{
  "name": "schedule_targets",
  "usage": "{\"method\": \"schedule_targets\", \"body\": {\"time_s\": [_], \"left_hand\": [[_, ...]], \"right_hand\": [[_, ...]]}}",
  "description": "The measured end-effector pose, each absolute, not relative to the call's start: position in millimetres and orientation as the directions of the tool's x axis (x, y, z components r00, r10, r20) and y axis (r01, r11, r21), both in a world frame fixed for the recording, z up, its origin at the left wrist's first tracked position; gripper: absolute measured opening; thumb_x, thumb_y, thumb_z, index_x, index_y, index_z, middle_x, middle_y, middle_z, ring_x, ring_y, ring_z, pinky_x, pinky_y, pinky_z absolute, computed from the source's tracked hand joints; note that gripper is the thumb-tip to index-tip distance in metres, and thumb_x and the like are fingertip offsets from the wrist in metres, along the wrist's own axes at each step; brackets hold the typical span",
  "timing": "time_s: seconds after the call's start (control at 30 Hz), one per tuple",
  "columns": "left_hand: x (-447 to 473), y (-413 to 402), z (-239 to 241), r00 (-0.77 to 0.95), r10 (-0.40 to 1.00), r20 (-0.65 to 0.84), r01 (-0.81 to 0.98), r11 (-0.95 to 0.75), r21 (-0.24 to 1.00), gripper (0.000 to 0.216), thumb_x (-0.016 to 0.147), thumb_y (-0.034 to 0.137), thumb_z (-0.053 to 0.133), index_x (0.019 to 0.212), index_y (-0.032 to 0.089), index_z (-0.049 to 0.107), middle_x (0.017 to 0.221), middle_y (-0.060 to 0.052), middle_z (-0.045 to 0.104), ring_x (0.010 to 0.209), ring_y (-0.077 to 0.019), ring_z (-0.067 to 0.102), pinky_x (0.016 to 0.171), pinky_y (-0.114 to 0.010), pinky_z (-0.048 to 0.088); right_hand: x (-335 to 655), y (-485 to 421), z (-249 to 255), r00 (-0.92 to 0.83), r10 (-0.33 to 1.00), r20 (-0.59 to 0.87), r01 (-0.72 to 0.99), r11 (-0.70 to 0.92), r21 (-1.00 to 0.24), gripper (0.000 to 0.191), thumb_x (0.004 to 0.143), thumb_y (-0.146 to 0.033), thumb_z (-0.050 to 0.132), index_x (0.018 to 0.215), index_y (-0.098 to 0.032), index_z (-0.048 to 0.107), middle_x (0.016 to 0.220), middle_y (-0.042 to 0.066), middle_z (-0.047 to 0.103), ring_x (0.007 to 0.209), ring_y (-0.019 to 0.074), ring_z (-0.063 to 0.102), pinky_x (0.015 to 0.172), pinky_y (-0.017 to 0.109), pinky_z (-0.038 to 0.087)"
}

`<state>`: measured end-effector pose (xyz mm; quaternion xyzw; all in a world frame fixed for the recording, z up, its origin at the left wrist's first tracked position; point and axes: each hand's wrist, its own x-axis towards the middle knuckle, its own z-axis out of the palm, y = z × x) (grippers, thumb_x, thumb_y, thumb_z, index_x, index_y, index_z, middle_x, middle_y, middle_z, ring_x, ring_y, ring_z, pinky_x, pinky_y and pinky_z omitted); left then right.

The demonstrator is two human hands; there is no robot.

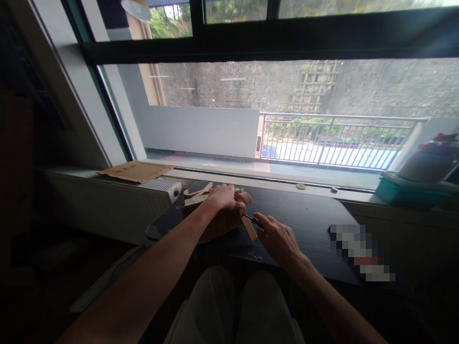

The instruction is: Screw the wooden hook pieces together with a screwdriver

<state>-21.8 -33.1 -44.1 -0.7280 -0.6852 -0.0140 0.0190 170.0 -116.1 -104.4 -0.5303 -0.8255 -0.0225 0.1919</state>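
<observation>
Pale trouser legs (215, 306) lie closest to my camera, below all the fingers. I see the right hand (281, 234) clamped round a dark-handled tool (258, 222), its tip at a tan strap (251, 229). The left hand (224, 197) rests atop a brown bag-like piece (224, 224) beneath its fingers, whose grip I can't tell. Past the fingertips, a railing (333, 138).

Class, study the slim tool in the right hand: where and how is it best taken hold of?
The slim tool is probably best gripped by its dark handle, coming from the right, since its thin shaft points left toward the tan strip.
</observation>
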Motion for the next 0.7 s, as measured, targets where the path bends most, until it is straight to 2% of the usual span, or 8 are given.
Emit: {"method": "schedule_targets", "body": {"time_s": [0.1,0.17,0.27,0.5,0.6,0.7], "left_hand": [[-21.6,-33.3,-44.0,0.06,0.997,0.047,0.998,-0.059,-0.006,0.072,0.062,0.071,0.051,0.112,0.02,0.052,0.117,-0.014,0.058,0.105,-0.0332,0.052,0.088,-0.042,0.039],[-21.3,-33.3,-44.0,0.058,0.997,0.045,0.998,-0.058,-0.007,0.073,0.061,0.072,0.051,0.113,0.02,0.051,0.117,-0.015,0.057,0.106,-0.0333,0.052,0.089,-0.042,0.038],[-20.8,-33.6,-44.2,0.066,0.997,0.046,0.998,-0.065,-0.009,0.073,0.061,0.071,0.052,0.113,0.02,0.051,0.117,-0.015,0.058,0.108,-0.0329,0.051,0.093,-0.042,0.035],[-18.9,-36.0,-43.6,0.061,0.997,0.055,0.998,-0.06,-0.012,0.072,0.061,0.069,0.053,0.112,0.019,0.05,0.119,-0.015,0.056,0.109,-0.0328,0.051,0.095,-0.042,0.033],[-18.3,-37.0,-42.4,0.062,0.996,0.056,0.998,-0.061,-0.014,0.071,0.061,0.069,0.053,0.112,0.019,0.05,0.118,-0.015,0.057,0.109,-0.0328,0.05,0.094,-0.043,0.034],[-18.5,-37.0,-42.3,0.055,0.997,0.047,0.998,-0.054,-0.01,0.071,0.061,0.07,0.053,0.111,0.02,0.051,0.118,-0.015,0.057,0.109,-0.0329,0.05,0.093,-0.043,0.035]], "right_hand": [[170.3,-118.9,-100.2,-0.443,0.827,0.347,0.877,0.48,-0.024,0.03,0.093,-0.024,0.036,0.118,-0.029,0.053,0.091,0.003,0.062,0.07,0.0137,0.059,0.052,0.023,0.03],[170.6,-119.0,-99.7,-0.458,0.818,0.347,0.871,0.49,-0.005,0.031,0.094,-0.023,0.034,0.117,-0.028,0.054,0.09,0.003,0.061,0.071,0.0131,0.059,0.052,0.023,0.03],[170.6,-116.8,-102.6,-0.426,0.833,0.353,0.873,0.482,-0.081,0.032,0.094,-0.025,0.035,0.12,-0.029,0.052,0.093,0.003,0.063,0.073,0.0135,0.06,0.055,0.023,0.032],[169.6,-109.1,-108.4,-0.306,0.89,0.339,0.817,0.428,-0.387,0.031,0.093,-0.034,0.036,0.115,-0.026,0.057,0.102,0.002,0.068,0.091,0.0172,0.062,0.07,0.024,0.038],[169.0,-109.5,-106.3,-0.286,0.907,0.309,0.845,0.391,-0.366,0.031,0.092,-0.035,0.037,0.115,-0.027,0.057,0.1,0.002,0.068,0.089,0.0176,0.062,0.067,0.025,0.038],[168.8,-113.8,-102.5,-0.332,0.884,0.328,0.877,0.418,-0.236,0.031,0.09,-0.034,0.042,0.119,-0.028,0.053,0.098,0.002,0.066,0.082,0.0168,0.062,0.062,0.025,0.036]]}}
